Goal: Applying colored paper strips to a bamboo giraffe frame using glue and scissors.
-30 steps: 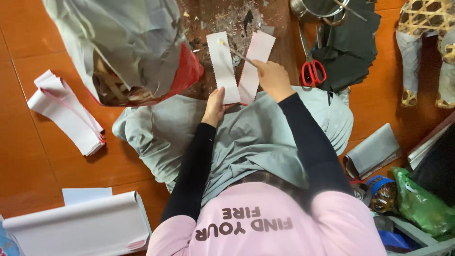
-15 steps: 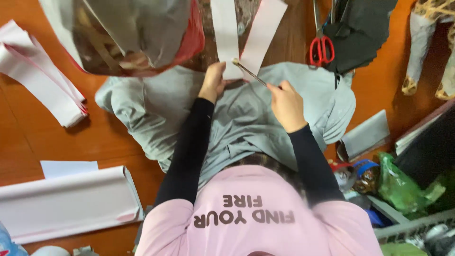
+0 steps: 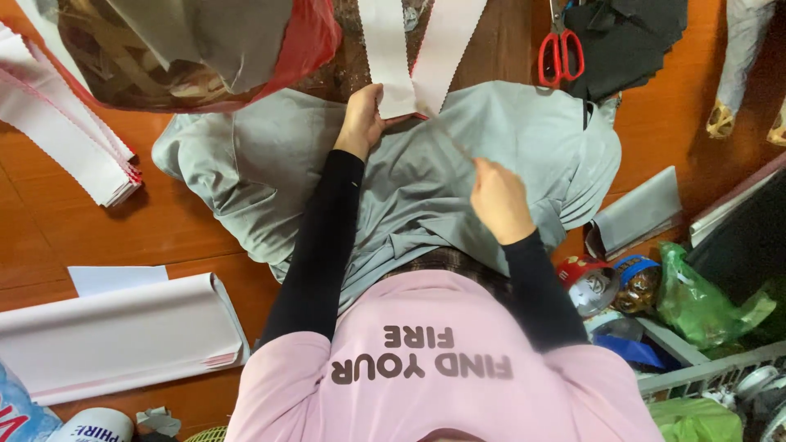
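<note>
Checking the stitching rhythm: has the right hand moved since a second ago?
Yes. The right hand pulled back from the white strips toward the body, across the grey cloth.

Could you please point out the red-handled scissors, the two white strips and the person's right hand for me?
red-handled scissors (image 3: 560, 51): head view, on the red handle loops.
white strips (image 3: 385, 57): head view, middle of the left strip.
right hand (image 3: 499, 200): head view, back of the hand.

We see two long white paper strips (image 3: 409, 49) with pinked edges lying in a V on the floor, their lower ends meeting at our lap under our left hand (image 3: 364, 119), while our right hand (image 3: 499, 196) pinches a thin stick (image 3: 450, 141) slanting toward them.
</note>
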